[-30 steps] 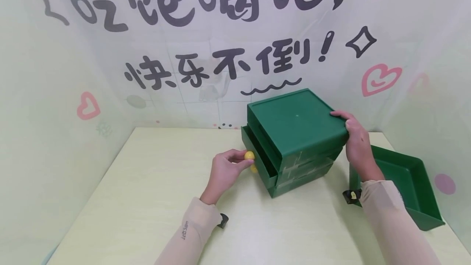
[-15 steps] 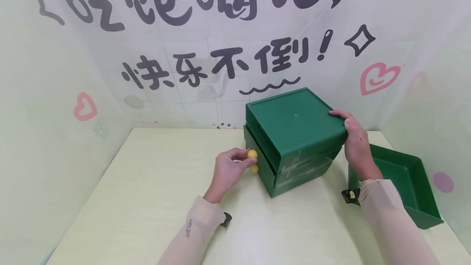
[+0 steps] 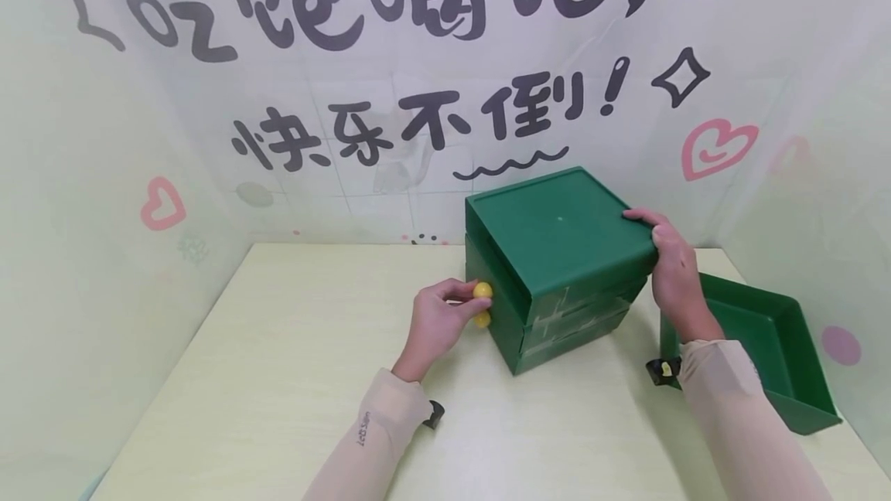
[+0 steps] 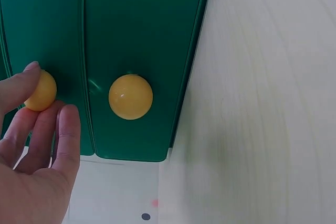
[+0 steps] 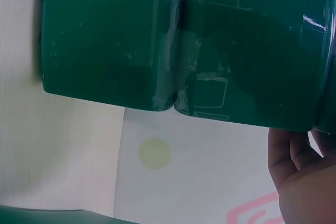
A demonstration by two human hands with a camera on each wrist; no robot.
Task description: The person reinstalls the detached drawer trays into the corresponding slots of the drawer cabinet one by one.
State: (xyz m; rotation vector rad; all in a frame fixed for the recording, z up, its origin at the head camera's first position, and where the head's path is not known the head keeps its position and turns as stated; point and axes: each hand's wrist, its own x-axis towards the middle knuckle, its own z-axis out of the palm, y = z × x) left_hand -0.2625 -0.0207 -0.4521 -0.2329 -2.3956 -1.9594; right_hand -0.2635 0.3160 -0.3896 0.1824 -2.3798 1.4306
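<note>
A green drawer cabinet (image 3: 560,226) stands on the table, its top slot open at the front. My left hand (image 3: 438,319) pinches the round yellow knob (image 3: 483,290) of the middle drawer (image 4: 47,30) between thumb and fingers; that drawer sits flush in the cabinet. Just below is a second yellow knob (image 4: 130,97) on the bottom drawer (image 4: 142,19), which is also pushed in. On the cabinet's far right side, my right hand (image 3: 675,273) holds the top edge. In the right wrist view, its fingers (image 5: 281,156) curl at the back edge of the green casing.
A loose green drawer (image 3: 773,346) lies on the table to the right, partly behind the right forearm. The pale table (image 3: 292,377) extends left and in front of the cabinet. A printed white wall sheet (image 3: 348,207) rises close behind it.
The middle drawer, which stuck out a second ago, has slid into the cabinet as my left hand moved right with its knob. My right hand has stayed at the cabinet's edge.
</note>
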